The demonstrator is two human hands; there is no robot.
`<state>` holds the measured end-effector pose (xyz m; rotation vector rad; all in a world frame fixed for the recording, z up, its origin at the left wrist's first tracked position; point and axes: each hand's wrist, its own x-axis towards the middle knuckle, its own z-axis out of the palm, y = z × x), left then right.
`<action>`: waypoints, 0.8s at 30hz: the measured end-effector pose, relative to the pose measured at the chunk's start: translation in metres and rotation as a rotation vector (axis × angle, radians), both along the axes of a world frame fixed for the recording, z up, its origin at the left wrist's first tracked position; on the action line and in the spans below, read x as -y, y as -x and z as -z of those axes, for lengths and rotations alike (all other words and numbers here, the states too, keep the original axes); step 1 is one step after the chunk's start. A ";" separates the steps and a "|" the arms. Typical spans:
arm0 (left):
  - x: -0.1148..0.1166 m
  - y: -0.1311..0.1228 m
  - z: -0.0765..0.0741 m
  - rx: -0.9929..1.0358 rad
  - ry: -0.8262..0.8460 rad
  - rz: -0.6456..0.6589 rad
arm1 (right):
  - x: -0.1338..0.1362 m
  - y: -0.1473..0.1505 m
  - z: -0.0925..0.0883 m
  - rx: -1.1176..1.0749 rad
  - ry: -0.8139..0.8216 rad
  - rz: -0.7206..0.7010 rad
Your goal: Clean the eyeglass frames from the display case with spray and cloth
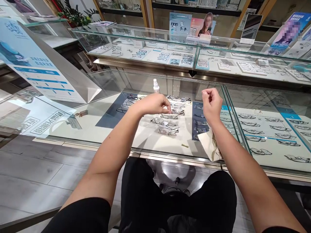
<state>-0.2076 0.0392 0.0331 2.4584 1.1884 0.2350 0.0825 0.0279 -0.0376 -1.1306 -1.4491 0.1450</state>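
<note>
My left hand (157,104) hangs over a glass display counter (145,142), its fingers curled in a pinch beside a row of eyeglasses (165,123). Whatever may be between those fingertips is too small to make out. To the right, my right hand (213,105) is raised with fingers curled closed and thumb pressed on them; I cannot tell if anything is inside. Below my right wrist lies a cream cleaning cloth (210,147) with zigzag edges. A white spray bottle (156,86) stands upright just behind my left hand.
A small gold-coloured piece (185,145) lies near the counter's front edge. More eyeglasses (277,129) fill the case at right. On the left stands a large blue-and-white sign (46,74). Behind, a second glass showcase (136,38) holds frames and posters.
</note>
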 end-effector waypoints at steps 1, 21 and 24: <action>0.000 -0.001 0.001 -0.004 0.013 0.002 | 0.000 0.000 0.000 0.001 0.002 -0.005; -0.006 -0.008 0.016 -0.149 0.114 0.029 | 0.000 0.005 0.002 -0.020 0.038 -0.031; -0.006 -0.009 0.016 -0.163 0.126 0.016 | -0.001 0.006 0.002 -0.039 0.033 -0.024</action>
